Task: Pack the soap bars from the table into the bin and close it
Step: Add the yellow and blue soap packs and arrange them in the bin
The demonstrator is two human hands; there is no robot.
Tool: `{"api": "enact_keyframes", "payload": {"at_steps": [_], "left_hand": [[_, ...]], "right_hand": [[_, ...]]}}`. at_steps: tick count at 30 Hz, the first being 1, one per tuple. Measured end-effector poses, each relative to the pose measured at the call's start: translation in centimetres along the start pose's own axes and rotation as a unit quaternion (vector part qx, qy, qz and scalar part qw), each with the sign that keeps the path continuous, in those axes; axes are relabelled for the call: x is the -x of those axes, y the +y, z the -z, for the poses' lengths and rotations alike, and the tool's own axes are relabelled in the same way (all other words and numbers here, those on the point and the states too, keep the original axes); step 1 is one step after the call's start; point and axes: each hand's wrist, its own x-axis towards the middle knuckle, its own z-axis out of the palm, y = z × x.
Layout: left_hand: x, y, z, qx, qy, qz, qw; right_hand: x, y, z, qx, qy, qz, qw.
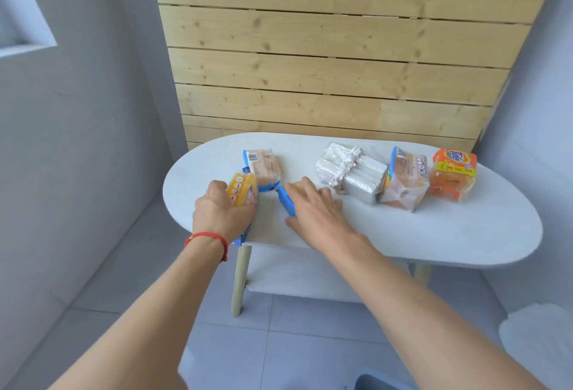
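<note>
A: From the head view, the left hand (221, 214) curls its fingers round a yellow-and-blue soap pack (243, 193) at the near left rim of the white table (434, 234). The right hand (316, 212) lies flat with its fingers spread and fairly straight, gripping nothing, resting over a pale soap bar (299, 186) whose corner shows just past its fingertips.

B: And the blue strip between them?

A: A blue wrapper edge (286, 202) runs just left of the right hand's thumb. Beyond the left hand's knuckles stands a barcode soap pack (263, 166), touching the one being held.

B: So how should this pick go?

A: I'd judge the left hand should lift straight up before swinging, since its pack overhangs the rim and is pressed against its neighbour. The right hand has to close round the pale bar without snagging the blue wrapper.

B: The rest of the soap?

A: Well to the right of the right hand's fingertips: a clear-wrapped white bundle (350, 169), then a tan soap pack (406, 181) against it, then an orange Tide pack (452, 175) near the far right end.

B: Room to move?

A: Bare tabletop lies right of the right wrist, with the rounded rim close beneath both wrists. The wooden slat wall (335, 48) stands behind the table. A dark blue shape (376, 382) at the bottom edge may be the bin; I cannot tell.
</note>
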Motion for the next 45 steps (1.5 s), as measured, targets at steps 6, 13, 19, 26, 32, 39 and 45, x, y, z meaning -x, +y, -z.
{"api": "enact_keyframes", "payload": {"at_steps": [6, 13, 19, 26, 32, 39, 45], "left_hand": [[5.6, 1.4, -1.3, 0.076, -0.156, 0.01, 0.985], [15.0, -2.6, -10.3, 0.179, -0.349, 0.027, 0.92], [19.8, -7.2, -20.1, -0.038, -0.365, -0.014, 0.93], [21.4, -9.9, -24.0, -0.016, -0.312, -0.017, 0.95], [20.7, -10.8, -24.5, 0.004, -0.316, -0.004, 0.949], [20.7, -11.3, -24.6, 0.013, -0.333, -0.014, 0.943], [20.4, -12.0, -24.8, 0.021, -0.337, -0.019, 0.941]], "right_hand": [[7.8, 5.3, 2.6, -0.079, -0.052, -0.055, 0.994], [20.5, 15.9, 3.2, -0.237, -0.062, -0.15, 0.958], [28.0, 21.7, -6.0, -0.202, -0.257, -0.234, 0.916], [32.1, 21.6, -17.2, -0.005, -0.26, -0.175, 0.95], [33.8, 19.3, -22.7, 0.129, -0.203, -0.21, 0.948], [32.2, 21.9, -22.9, 0.03, -0.2, -0.199, 0.959], [33.1, 20.9, -23.0, 0.103, -0.176, -0.16, 0.966]]}}
